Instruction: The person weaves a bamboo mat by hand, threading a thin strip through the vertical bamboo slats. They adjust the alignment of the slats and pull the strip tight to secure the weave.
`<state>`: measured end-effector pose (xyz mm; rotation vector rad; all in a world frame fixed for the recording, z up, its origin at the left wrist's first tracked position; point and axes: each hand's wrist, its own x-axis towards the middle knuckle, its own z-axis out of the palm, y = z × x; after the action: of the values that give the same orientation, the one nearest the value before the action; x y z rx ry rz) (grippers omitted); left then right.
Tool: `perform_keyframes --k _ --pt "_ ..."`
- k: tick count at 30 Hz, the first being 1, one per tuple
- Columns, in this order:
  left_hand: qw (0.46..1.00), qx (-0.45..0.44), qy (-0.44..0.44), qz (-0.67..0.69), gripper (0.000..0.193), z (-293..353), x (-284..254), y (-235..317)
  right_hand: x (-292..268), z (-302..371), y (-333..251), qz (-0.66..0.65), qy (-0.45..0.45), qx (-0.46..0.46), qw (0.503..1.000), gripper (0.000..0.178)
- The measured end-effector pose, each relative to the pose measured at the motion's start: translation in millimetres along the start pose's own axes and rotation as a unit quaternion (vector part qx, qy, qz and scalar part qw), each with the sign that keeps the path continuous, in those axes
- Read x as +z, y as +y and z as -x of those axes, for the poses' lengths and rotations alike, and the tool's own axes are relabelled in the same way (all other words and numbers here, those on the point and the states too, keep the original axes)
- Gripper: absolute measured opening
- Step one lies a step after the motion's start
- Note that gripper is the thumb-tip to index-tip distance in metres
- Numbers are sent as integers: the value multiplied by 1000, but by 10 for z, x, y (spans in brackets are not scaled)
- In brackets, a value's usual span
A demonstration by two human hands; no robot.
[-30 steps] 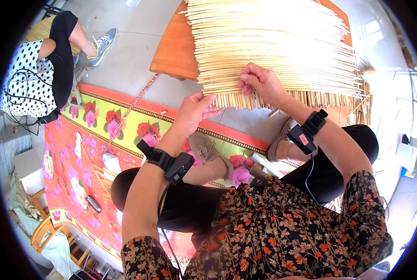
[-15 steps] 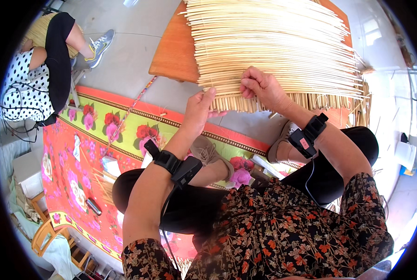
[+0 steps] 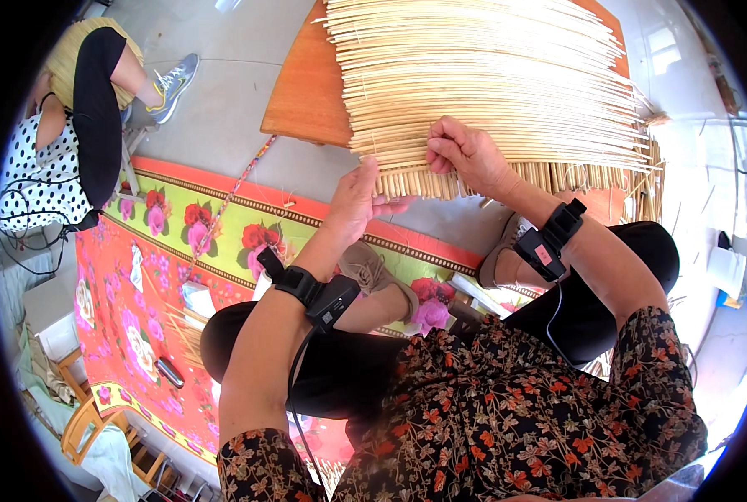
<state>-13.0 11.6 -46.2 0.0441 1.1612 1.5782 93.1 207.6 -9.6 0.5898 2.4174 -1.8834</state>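
A mat of pale straw stalks (image 3: 474, 84), laid side by side and bound with thread, lies over a wooden board. At its near left corner my left hand (image 3: 358, 201) pinches the edge, thumb on top and fingers reaching underneath. My right hand (image 3: 467, 155) is closed over the mat's near edge, thumb against curled fingers; whatever it pinches is too small to make out. Between the two hands, the cut stalk ends form a thick row along the near edge.
The orange-brown board (image 3: 310, 92) shows left of the mat. A braided cord (image 3: 243, 177) runs from it across a flowered red cloth (image 3: 114, 276). Loose stalks (image 3: 645, 201) hang at the right. Another person (image 3: 47, 167) sits at the far left with a straw piece (image 3: 68, 54).
My hands keep nearly the same places on the mat; the left fingers have shifted slightly at the corner. The other person's arm has moved, and more of their straw piece shows.
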Motion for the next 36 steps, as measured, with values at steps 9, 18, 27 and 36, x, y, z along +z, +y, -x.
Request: perform_keyframes --k 9,18,27,36 --pt "996 -11 26 -81 54 -67 -71 6 0 17 18 -3 -12 -14 1000 8" --pt "999 3 16 -40 51 -55 -19 27 135 -5 -45 287 19 -247 926 9" --pt "999 -25 23 -12 54 -79 -11 -14 239 -49 -90 358 44 -206 909 8" --pt "999 16 23 -36 53 -102 -27 -61 187 -82 -30 337 40 -238 910 10"
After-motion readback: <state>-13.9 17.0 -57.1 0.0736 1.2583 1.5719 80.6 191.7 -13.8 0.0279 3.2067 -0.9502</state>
